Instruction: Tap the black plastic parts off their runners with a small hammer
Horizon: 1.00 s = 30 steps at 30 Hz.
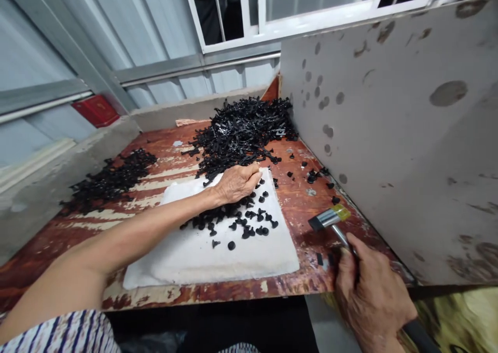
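Striped sleeve (64, 333) nearest us, our left hand (238, 182), curled, sits over the white cloth (218, 267); we cannot tell whether it pinches anything. Our right hand (371, 285) grips a hammer (330, 218). Small black pieces (246, 233) lie loose on the cloth; judging by the large heap (245, 127) behind and smaller heap (112, 179) leftward on the counter (301, 207), much remains.
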Available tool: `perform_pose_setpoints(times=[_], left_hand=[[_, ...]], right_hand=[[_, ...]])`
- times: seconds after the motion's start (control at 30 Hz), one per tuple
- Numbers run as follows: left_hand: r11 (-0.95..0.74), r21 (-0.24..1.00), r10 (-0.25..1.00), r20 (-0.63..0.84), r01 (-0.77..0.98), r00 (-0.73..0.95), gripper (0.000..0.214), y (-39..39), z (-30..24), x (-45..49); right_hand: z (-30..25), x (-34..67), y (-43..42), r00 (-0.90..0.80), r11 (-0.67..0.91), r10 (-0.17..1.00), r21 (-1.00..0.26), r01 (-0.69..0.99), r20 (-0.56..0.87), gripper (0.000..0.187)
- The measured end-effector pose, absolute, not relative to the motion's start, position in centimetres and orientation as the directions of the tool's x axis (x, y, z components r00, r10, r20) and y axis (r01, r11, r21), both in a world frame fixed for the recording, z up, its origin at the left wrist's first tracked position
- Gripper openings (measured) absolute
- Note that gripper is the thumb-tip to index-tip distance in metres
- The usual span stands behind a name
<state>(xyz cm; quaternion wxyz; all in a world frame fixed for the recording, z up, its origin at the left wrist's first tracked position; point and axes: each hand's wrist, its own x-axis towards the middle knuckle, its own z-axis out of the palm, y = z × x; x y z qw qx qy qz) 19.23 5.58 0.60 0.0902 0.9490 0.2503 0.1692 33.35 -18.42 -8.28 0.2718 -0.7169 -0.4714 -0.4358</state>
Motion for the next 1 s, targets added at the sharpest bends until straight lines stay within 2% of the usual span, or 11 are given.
perform_pose_setpoints(times=[0.13,0.23,0.37,0.5,0.63,0.77,1.0], left_hand=[[-0.827,0.303,0.549,0.254,0.473,0.797,0.023,5.7,1.6,17.5],[-0.775,0.383,0.613,0.261,0.503,0.746,0.022,5.5,2.0,15.9],[-0.727,0.446,0.673,0.311,0.522,0.671,0.019,5.1,1.7,13.0],[-0.673,0.433,0.739,0.345,0.6,0.579,0.019,4.7,1.1,8.6],[-0.636,0.37,0.772,0.312,0.677,0.554,0.031,3.9,0.4,3.8],[-0.682,0.332,0.732,0.285,0.652,0.62,0.041,2.6,-0.5,0.9],[-0.744,0.3,0.668,0.357,0.598,0.652,0.033,2.5,-1.1,0.7]], right_hand=[[-8.2,33.4,-18.4,0.165,-0.417,0.439,0.038,0.908,0.883,0.019],[-8.1,33.4,-18.4,0.154,-0.433,0.443,0.06,0.9,0.883,0.02],[-8.1,33.3,-18.4,0.148,-0.444,0.47,0.088,0.892,0.87,0.02],[-8.1,33.0,-18.6,0.151,-0.438,0.511,0.105,0.893,0.846,0.021],[-8.0,32.6,-18.6,0.208,-0.457,0.547,0.081,0.886,0.811,0.027],[-7.8,32.2,-18.4,0.304,-0.504,0.571,0.033,0.863,0.763,0.032],[-7.9,32.3,-18.0,0.242,-0.488,0.55,0.072,0.87,0.799,0.026]])
